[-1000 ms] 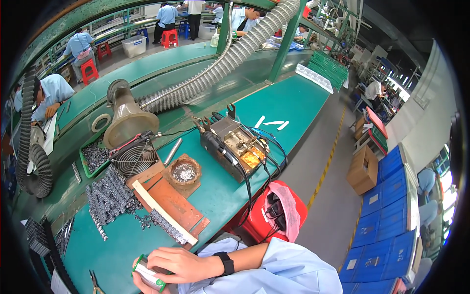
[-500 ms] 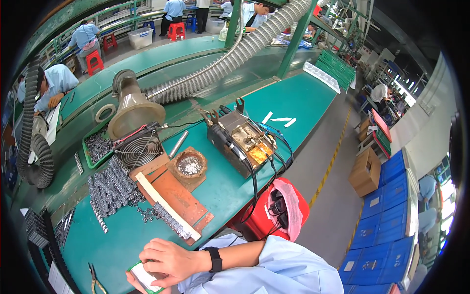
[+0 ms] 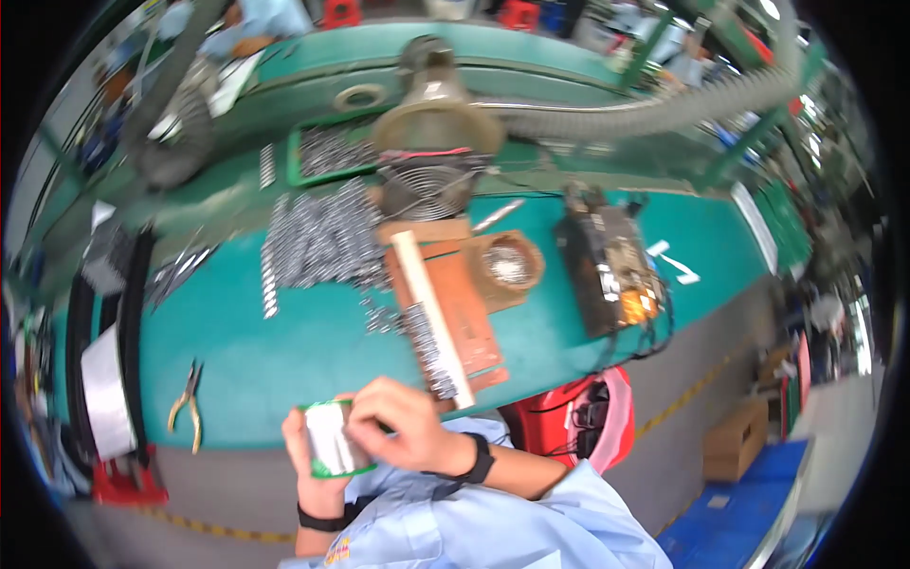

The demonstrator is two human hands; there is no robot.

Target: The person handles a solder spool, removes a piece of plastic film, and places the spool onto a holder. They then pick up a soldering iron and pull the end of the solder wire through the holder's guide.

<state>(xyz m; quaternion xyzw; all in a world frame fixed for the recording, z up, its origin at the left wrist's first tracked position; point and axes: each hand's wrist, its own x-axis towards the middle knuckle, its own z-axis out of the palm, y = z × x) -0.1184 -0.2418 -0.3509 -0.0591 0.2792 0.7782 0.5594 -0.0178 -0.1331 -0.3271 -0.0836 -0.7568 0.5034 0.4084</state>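
Note:
My left hand [image 3: 318, 482] holds a small spool of silvery wire, apparently solder [image 3: 330, 438], with green rims, just off the table's front edge. Beside it, my right hand [image 3: 403, 422] has its fingers closed in a pinch at the spool's right side; whatever is between them is too small to make out. To the left, long-nose pliers [image 3: 191, 391] with yellowish handles lie on the green tabletop [image 3: 256, 365]. Beyond my right hand, a pale wooden strip [image 3: 417, 270] lies along a reddish-brown board [image 3: 466, 318], with a row of small metal parts beside it.
Metal strips [image 3: 322, 237] lie piled left of a small round fan [image 3: 425, 192]. Behind them is a green tray [image 3: 294, 161] of parts. A dish [image 3: 509, 263] and a dark wired box [image 3: 590, 275] stand rightward. A red bin [image 3: 536, 422] stands by the table's front edge.
My view has swung left, so the bench sits more squarely in it. The spool is now raised upright in my left hand, and my right hand has come off its top to its side.

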